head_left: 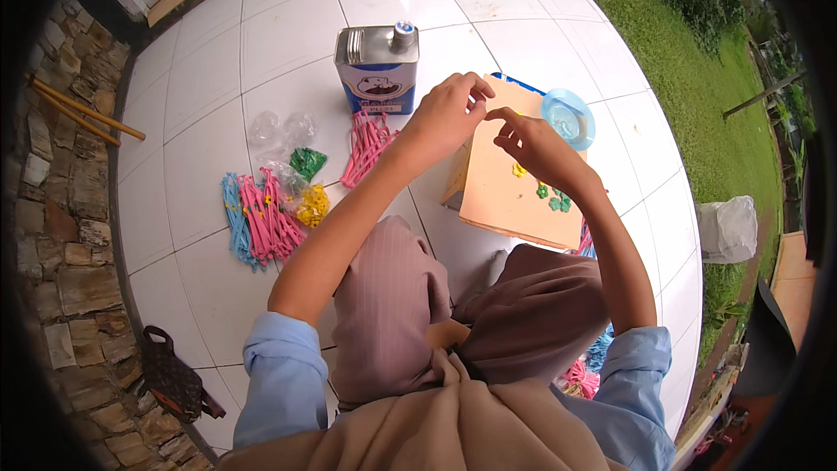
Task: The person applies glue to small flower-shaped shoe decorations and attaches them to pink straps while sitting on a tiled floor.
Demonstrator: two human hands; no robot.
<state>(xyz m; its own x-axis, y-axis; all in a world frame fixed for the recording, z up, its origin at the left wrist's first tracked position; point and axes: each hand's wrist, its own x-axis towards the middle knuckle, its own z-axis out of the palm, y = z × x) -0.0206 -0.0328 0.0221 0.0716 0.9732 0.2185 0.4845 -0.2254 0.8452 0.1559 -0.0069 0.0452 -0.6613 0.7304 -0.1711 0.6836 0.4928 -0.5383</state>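
Along the far left, two yellow-brown poles (87, 108) reach from a stone wall (63, 218) over the white floor tiles (205, 153), and nearer the person lies a dark brown bag (172, 373). Next come bundles of light blue strips (235, 222) and pink strips (264, 220), side by side. Just right of them, clear plastic bags (283, 133) lie near a heap of green pieces (308, 162) and one of yellow pieces (312, 207). Farther back stands a metal can (377, 74) with a blue and white label, a second pink bundle (366, 150) before it. The left hand (455, 106), fingers curled, meets the right hand (527, 141) over a peach-topped box (497, 201); their fingertips are close together, and whether either grip pinches anything cannot be told. On the box, below the right hand, lie yellow flower pieces (520, 171) and green flower pieces (559, 201). A translucent blue dish (568, 119) sits at its far right corner. Past the tiles stands a white sack (728, 230), beside grass.
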